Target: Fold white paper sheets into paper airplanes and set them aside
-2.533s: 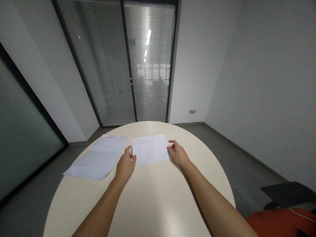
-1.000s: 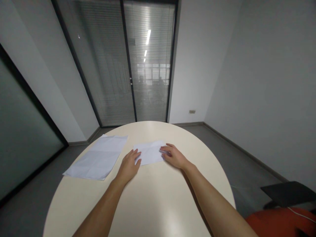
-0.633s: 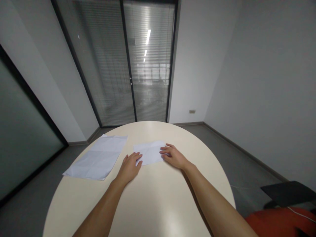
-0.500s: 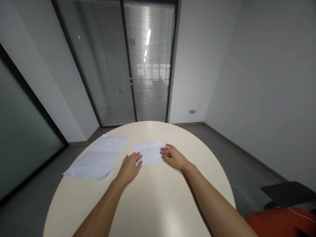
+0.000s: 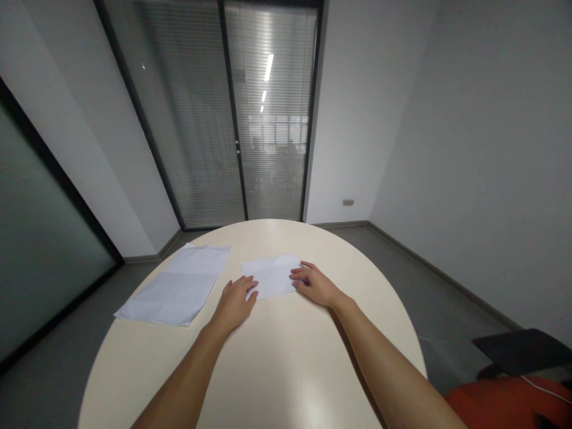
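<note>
A small white sheet of paper [image 5: 273, 275] lies flat on the cream round table [image 5: 277, 351], between my two hands. Over its left edge rests my left hand [image 5: 238, 301], fingers stretched out and thumb apart. My right hand [image 5: 316, 284] touches the right edge with its fingers spread and slightly bent. Neither hand grips the sheet; both lie on it. To the left of my left hand is a larger stack of white paper [image 5: 181, 286], with fold creases across it and its left corner at the table's edge.
An orange seat [image 5: 500, 405] and a black flat panel [image 5: 525, 350] stand at the lower right, beside the table. Beyond the table's far edge are a glass door with blinds [image 5: 277, 179] and a white wall with a socket [image 5: 348, 202].
</note>
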Motion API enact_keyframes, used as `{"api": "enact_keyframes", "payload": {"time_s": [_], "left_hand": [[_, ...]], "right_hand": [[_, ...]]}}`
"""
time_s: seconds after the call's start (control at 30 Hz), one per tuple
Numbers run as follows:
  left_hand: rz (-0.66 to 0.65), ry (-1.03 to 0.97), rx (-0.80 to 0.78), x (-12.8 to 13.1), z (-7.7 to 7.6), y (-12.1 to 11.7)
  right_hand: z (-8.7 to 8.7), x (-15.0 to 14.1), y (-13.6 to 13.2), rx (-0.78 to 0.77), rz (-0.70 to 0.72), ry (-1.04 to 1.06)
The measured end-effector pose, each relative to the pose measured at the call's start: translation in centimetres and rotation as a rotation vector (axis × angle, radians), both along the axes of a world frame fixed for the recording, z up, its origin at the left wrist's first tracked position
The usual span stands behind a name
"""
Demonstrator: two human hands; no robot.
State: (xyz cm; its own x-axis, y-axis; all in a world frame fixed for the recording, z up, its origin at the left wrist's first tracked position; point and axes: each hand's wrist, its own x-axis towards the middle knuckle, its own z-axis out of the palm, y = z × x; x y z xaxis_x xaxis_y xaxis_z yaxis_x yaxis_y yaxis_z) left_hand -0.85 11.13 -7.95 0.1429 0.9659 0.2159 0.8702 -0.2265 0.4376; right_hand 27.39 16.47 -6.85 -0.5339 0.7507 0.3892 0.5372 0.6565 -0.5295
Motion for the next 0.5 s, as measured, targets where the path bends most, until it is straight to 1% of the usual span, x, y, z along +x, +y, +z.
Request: {"api": "enact_keyframes", "payload": {"time_s": [0.23, 0.37, 0.5], "left_hand": [[-0.005, -0.031, 0.013, 0.0, 0.07, -0.05], [-0.021, -0.046, 0.023, 0.11, 0.29, -0.07], [-0.071, -0.069, 0.075, 0.28, 0.6, -0.08]], "right_hand": [[-0.12, 0.13, 0.14, 0.012, -0.042, -0.008], [-0.33, 0.19, 0.34, 0.02, -0.033, -0.026], [0.35, -0.08, -0.2, 0.009, -0.005, -0.022]]}}
